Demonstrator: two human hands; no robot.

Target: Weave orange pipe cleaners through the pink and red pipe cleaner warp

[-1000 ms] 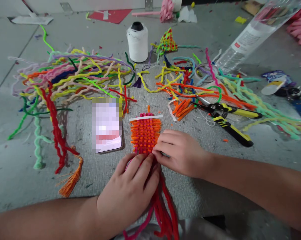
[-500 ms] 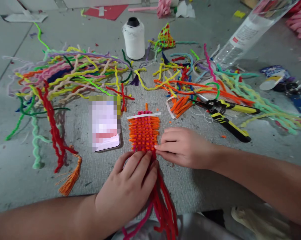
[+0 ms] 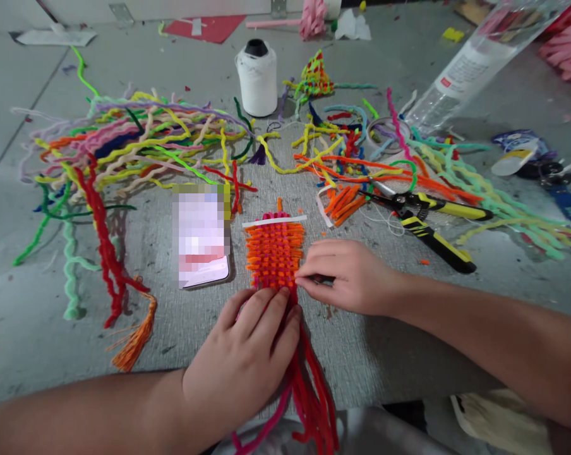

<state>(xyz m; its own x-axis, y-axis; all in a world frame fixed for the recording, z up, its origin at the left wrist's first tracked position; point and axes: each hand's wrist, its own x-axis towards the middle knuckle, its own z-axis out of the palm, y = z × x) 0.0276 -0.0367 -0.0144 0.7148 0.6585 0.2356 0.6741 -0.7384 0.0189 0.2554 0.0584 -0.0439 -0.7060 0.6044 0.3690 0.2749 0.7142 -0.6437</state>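
A woven piece of orange and magenta pipe cleaners (image 3: 275, 249) lies on the grey cloth, with a white strip (image 3: 275, 221) across its top. My left hand (image 3: 245, 341) presses over its lower end, fingers close together and curled onto it. Beneath that palm, long red pipe cleaners (image 3: 316, 385) trail toward my lap. My right hand (image 3: 349, 278) pinches at the right edge of the weave, thumb and forefinger meeting at the orange ends. Its fingertips cover what they grip there. Short orange pipe cleaner pieces (image 3: 345, 202) lie up and to the right.
Left of the weave is a phone (image 3: 204, 278). Yellow-and-black pliers (image 3: 437, 237) rest on the right. A white thread spool (image 3: 258, 82) stands behind, between heaps of coloured pipe cleaners (image 3: 138, 136). An orange tassel (image 3: 136, 347) and a clear plastic bottle (image 3: 470, 69) lie further out.
My right hand's fingers have shifted slightly, with a gap now showing between thumb and curled fingers. My left hand stays on the weave. The whole view has moved a little.
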